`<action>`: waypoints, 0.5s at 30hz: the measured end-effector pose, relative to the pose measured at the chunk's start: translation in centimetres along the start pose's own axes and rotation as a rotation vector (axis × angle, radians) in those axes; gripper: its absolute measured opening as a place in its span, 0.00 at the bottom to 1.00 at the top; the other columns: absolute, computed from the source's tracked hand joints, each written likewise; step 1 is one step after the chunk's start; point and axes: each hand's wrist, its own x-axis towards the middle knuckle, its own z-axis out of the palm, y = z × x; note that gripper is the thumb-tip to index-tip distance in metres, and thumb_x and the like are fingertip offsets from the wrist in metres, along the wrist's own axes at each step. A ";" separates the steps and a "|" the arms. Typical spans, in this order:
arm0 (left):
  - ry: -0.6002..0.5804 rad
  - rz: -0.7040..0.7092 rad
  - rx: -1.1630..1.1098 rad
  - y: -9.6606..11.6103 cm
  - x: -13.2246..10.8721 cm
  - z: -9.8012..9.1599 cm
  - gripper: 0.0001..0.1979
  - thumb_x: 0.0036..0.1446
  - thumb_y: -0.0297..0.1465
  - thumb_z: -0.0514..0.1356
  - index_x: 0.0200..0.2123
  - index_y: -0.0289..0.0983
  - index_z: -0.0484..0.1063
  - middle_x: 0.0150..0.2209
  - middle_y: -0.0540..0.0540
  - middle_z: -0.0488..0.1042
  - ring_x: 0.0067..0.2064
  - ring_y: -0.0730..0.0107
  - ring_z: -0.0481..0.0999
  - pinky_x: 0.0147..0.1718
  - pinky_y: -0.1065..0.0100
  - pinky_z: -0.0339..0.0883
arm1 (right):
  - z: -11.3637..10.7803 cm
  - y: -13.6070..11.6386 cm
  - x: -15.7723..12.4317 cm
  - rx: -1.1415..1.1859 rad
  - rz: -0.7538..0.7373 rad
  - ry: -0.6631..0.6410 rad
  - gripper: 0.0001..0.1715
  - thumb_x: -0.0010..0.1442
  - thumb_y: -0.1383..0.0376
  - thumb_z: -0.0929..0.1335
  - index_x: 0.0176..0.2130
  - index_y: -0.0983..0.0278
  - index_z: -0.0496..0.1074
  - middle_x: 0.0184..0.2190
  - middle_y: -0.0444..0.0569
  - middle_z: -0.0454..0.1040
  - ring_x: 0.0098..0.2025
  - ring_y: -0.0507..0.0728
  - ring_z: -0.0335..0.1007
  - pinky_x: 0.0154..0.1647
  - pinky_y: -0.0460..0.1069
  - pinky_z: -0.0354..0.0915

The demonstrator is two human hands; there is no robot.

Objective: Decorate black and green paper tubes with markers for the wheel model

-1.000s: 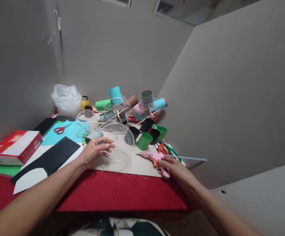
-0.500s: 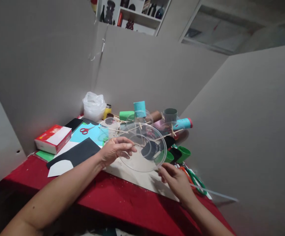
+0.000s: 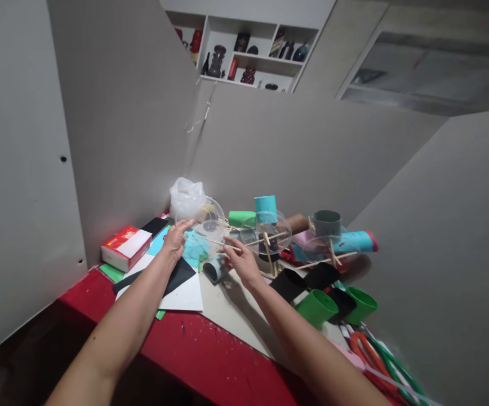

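My left hand (image 3: pixel 177 241) reaches over the blue paper, its fingers at the rim of a clear round plastic lid (image 3: pixel 219 207) tilted up in front of the plastic bag. My right hand (image 3: pixel 241 262) is just to the right, fingers curled around a thin wooden stick (image 3: pixel 219 243) that points left. Beneath the hands lies a grey tube (image 3: pixel 214 270) on its side. Right of them stands a stick frame with a clear disc (image 3: pixel 250 237) and a light-blue paper cup (image 3: pixel 265 207) on top. Fingertip contact is partly blurred.
A red-and-white box (image 3: pixel 126 247), dark sheets (image 3: pixel 181 277) and white paper (image 3: pixel 191 299) lie at left. Green cups (image 3: pixel 317 307), black cups (image 3: pixel 289 283) and a blue roll (image 3: pixel 356 241) crowd the right. A white plastic bag (image 3: pixel 186 195) sits by the back wall.
Both hands have moved away from me toward the back left, and the clear lid has gone with the left hand. My right hand has left the lid's near edge. The camera view has turned left.
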 end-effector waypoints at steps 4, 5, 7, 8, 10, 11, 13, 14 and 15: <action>-0.055 -0.049 0.047 -1.6 0.2 -0.1 0.18 0.67 0.37 0.62 0.56 0.36 0.71 0.55 0.40 0.74 0.51 0.58 0.77 0.49 0.53 0.75 | 0.7 0.5 0.3 -0.001 -0.039 0.023 0.20 0.68 0.56 0.69 0.54 0.65 0.71 0.50 0.52 0.75 0.46 0.57 0.76 0.45 0.56 0.75; -0.069 -0.060 0.054 -1.9 0.2 -0.1 0.18 0.67 0.37 0.62 0.56 0.36 0.71 0.55 0.40 0.74 0.51 0.58 0.77 0.49 0.53 0.75 | 0.8 0.6 0.1 -0.005 -0.050 0.029 0.20 0.68 0.56 0.69 0.54 0.65 0.71 0.50 0.52 0.75 0.46 0.57 0.76 0.46 0.56 0.75; -0.088 -0.084 0.064 -2.3 0.2 0.0 0.17 0.67 0.36 0.62 0.56 0.36 0.71 0.55 0.40 0.74 0.51 0.58 0.77 0.49 0.53 0.76 | 0.8 0.9 -0.3 -0.016 -0.074 0.037 0.20 0.68 0.56 0.69 0.54 0.65 0.71 0.50 0.51 0.75 0.45 0.57 0.76 0.45 0.56 0.75; -0.094 -0.095 0.069 -2.5 0.2 0.0 0.17 0.67 0.36 0.62 0.56 0.36 0.71 0.55 0.40 0.74 0.51 0.58 0.77 0.48 0.53 0.76 | 0.8 1.0 -0.6 -0.024 -0.087 0.040 0.20 0.68 0.56 0.69 0.54 0.65 0.71 0.49 0.51 0.75 0.45 0.56 0.76 0.45 0.55 0.75; -0.098 -0.108 0.079 -2.8 0.2 0.0 0.17 0.67 0.36 0.62 0.56 0.36 0.71 0.55 0.40 0.74 0.51 0.59 0.77 0.48 0.53 0.76 | 0.8 1.3 -1.1 -0.040 -0.118 0.049 0.19 0.68 0.55 0.69 0.53 0.65 0.72 0.48 0.51 0.76 0.43 0.56 0.76 0.44 0.55 0.75; -0.095 -0.110 0.085 -2.9 0.1 0.1 0.17 0.67 0.36 0.62 0.56 0.36 0.71 0.55 0.40 0.74 0.51 0.59 0.77 0.48 0.53 0.76 | 0.7 1.4 -1.4 -0.049 -0.136 0.054 0.19 0.68 0.55 0.69 0.52 0.65 0.72 0.47 0.50 0.76 0.43 0.56 0.76 0.43 0.54 0.75; -0.085 -0.105 0.094 -3.0 -0.1 0.2 0.17 0.67 0.36 0.62 0.55 0.35 0.71 0.54 0.40 0.74 0.50 0.59 0.77 0.48 0.53 0.76 | 0.7 1.4 -1.7 -0.065 -0.177 0.067 0.18 0.69 0.55 0.69 0.51 0.66 0.72 0.46 0.50 0.76 0.41 0.55 0.76 0.42 0.53 0.75; -0.078 -0.099 0.096 -3.1 -0.2 0.3 0.17 0.67 0.36 0.62 0.55 0.35 0.71 0.54 0.41 0.74 0.50 0.59 0.77 0.48 0.53 0.76 | 0.7 1.5 -1.8 -0.073 -0.198 0.076 0.18 0.69 0.55 0.69 0.51 0.66 0.73 0.45 0.49 0.76 0.41 0.54 0.76 0.41 0.53 0.75; -0.070 -0.092 0.094 -3.1 -0.4 0.4 0.17 0.67 0.36 0.62 0.55 0.35 0.71 0.54 0.41 0.74 0.50 0.59 0.78 0.48 0.53 0.76 | 0.7 1.4 -1.8 -0.081 -0.218 0.086 0.18 0.69 0.55 0.68 0.50 0.66 0.73 0.44 0.49 0.77 0.40 0.54 0.76 0.40 0.52 0.75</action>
